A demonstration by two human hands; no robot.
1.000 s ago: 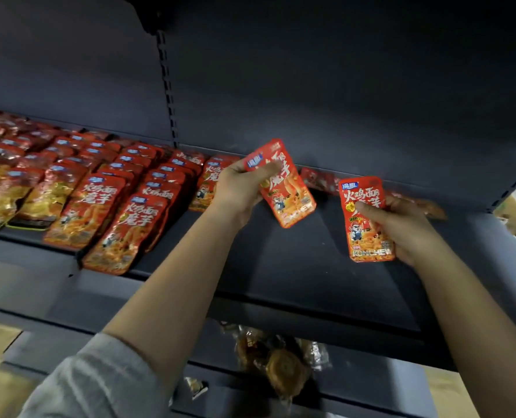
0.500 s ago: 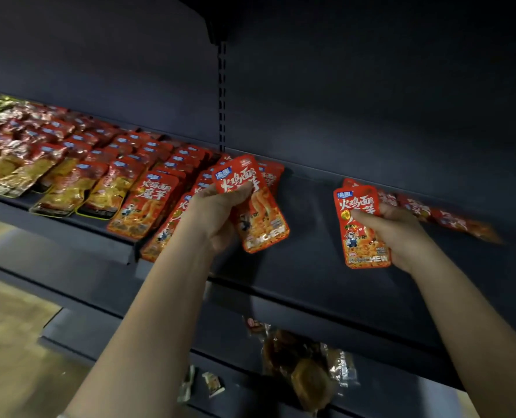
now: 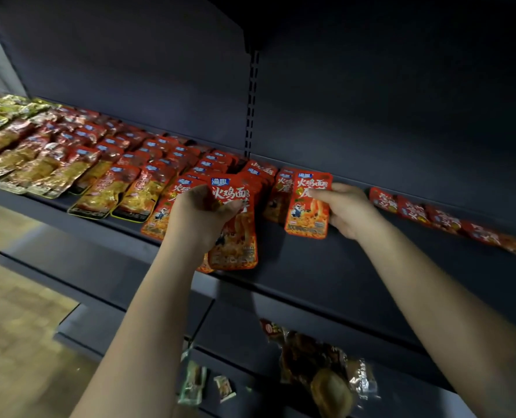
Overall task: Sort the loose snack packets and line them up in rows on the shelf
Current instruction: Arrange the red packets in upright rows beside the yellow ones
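Note:
My left hand grips a red snack packet with Chinese print, holding it over the front end of a row of like packets on the dark shelf. My right hand pinches a second red packet by its right edge, just right of that row and next to another red packet lying there. Rows of red packets and gold packets fill the shelf to the left. Several loose red packets lie strung along the shelf's back at the right.
The shelf's upright slotted rail stands behind the rows. On the lower shelf lie a heap of brown snack packets and two small loose packets. Wooden floor shows at the lower left.
Both hands have moved left towards the rows. The left hand's packet has come down onto the row's front end, and the right hand's packet now sits beside the rightmost row.

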